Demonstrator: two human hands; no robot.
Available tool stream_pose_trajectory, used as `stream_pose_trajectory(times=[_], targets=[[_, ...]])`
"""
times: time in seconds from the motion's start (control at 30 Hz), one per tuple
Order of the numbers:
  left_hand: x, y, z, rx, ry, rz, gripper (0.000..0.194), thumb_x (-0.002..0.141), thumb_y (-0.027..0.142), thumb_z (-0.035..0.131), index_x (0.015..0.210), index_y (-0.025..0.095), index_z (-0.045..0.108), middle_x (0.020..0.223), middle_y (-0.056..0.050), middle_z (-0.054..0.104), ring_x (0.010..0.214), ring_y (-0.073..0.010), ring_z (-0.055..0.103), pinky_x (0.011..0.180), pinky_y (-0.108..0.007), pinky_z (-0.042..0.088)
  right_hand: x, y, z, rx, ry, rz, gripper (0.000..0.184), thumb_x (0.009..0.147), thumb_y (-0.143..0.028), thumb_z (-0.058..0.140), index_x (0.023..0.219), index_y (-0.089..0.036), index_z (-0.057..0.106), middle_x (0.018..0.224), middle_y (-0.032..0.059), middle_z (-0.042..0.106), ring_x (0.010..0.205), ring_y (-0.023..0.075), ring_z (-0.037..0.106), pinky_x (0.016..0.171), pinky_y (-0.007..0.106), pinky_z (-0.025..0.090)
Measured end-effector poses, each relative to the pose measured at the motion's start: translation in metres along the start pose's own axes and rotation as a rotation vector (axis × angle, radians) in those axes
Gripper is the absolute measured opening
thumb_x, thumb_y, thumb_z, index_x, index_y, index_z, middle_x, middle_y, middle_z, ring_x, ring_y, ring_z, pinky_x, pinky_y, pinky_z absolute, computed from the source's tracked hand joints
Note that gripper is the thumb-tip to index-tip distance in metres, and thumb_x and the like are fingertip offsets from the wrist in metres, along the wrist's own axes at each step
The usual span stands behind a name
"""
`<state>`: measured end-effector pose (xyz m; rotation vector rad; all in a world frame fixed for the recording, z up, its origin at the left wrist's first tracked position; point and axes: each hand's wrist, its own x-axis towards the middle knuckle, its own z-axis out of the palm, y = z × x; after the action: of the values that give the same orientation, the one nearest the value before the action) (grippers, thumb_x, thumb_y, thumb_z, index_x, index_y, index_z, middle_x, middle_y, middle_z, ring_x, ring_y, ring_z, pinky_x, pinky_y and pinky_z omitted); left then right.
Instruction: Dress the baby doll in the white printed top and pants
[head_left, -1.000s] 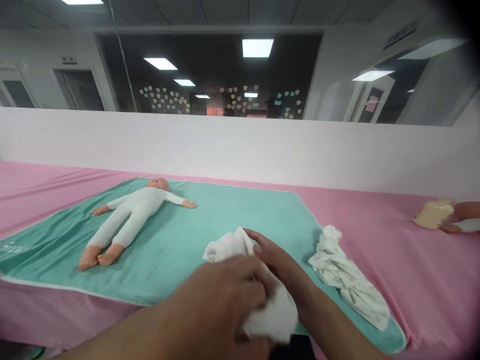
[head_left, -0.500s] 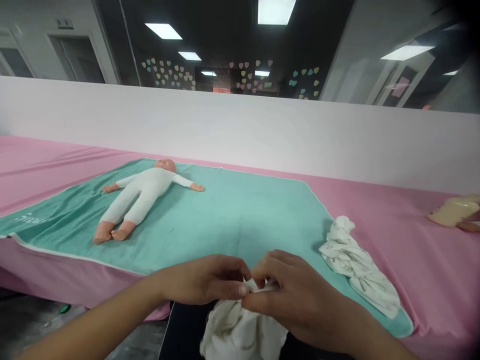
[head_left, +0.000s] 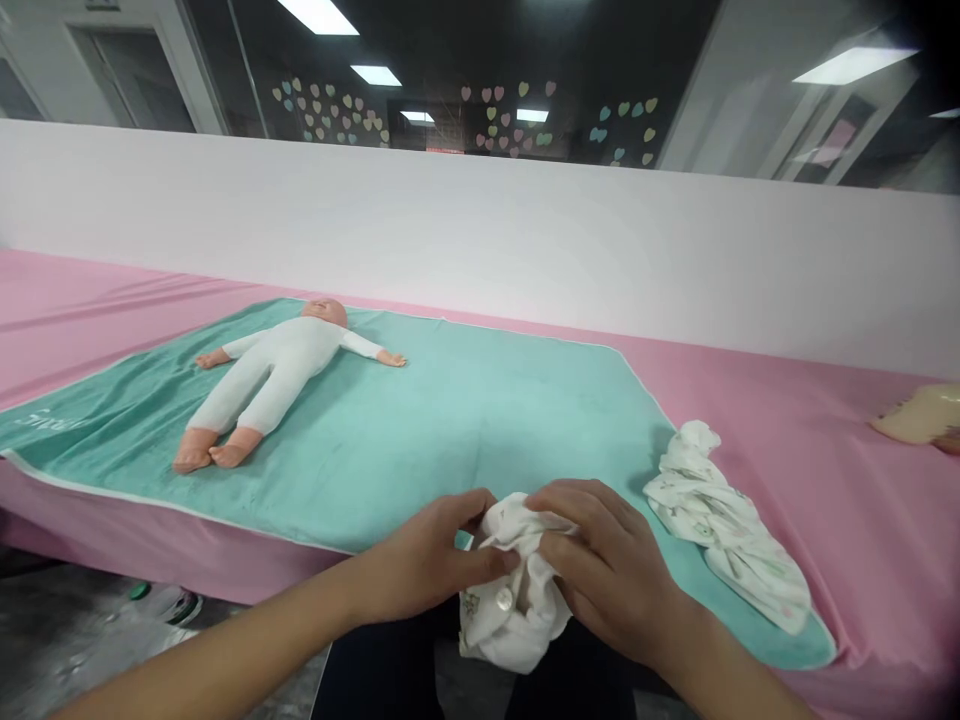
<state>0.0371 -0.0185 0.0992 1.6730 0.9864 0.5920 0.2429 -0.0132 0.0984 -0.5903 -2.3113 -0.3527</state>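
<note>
A bunched white garment (head_left: 510, 630) with a small print and a round button hangs between my hands at the front edge of the table, above my lap. My left hand (head_left: 427, 560) pinches its left side, thumb in front. On the other side my right hand (head_left: 611, 570) grips it, fingers curled over the top folds. A baby doll (head_left: 277, 365) in a white bodysuit lies on its back on the green towel (head_left: 487, 410), out of reach of both hands. Another crumpled white printed cloth (head_left: 724, 525) rests at the towel's right edge.
Pink cloth (head_left: 787, 430) covers the table beneath the towel. A beige object (head_left: 919, 415) is cut off at the far right. A white wall (head_left: 480, 235) rises behind, with dark glass and heart stickers above. Clear plastic items (head_left: 161, 605) are on the floor at lower left.
The garment has come up higher, gathered between my hands, and its button now shows. My hands have moved slightly apart. The view has tilted down a little.
</note>
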Motion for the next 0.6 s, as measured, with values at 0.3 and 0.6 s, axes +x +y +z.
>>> stream_pose_trajectory(times=[0.3, 0.6], targets=[[-0.007, 0.034, -0.02, -0.059, 0.311, -0.012, 0.008, 0.079, 0.024, 0.047, 0.076, 0.02, 0.042, 0.074, 0.003, 0.048, 0.062, -0.0098, 0.042, 0.053, -0.022, 0.035, -0.006, 0.002, -0.011, 0.569, -0.467, 0.389, 0.012, 0.076, -0.017, 0.059, 0.082, -0.021, 0.05, 0.109, 0.0041, 0.053, 0.1, 0.019, 0.05, 0.083, 0.034, 0.042], [-0.028, 0.062, -0.023, 0.097, 0.218, 0.078, 0.023, 0.073, 0.017, 0.058, 0.07, 0.02, 0.035, 0.082, 0.003, 0.056, 0.065, -0.0082, 0.049, 0.052, -0.018, 0.039, 0.012, 0.002, -0.024, 1.2, -0.364, 0.847, 0.034, 0.076, -0.04, 0.063, 0.103, -0.025, 0.048, 0.1, 0.0023, 0.06, 0.094, 0.0171, 0.053, 0.073, 0.028, 0.043]])
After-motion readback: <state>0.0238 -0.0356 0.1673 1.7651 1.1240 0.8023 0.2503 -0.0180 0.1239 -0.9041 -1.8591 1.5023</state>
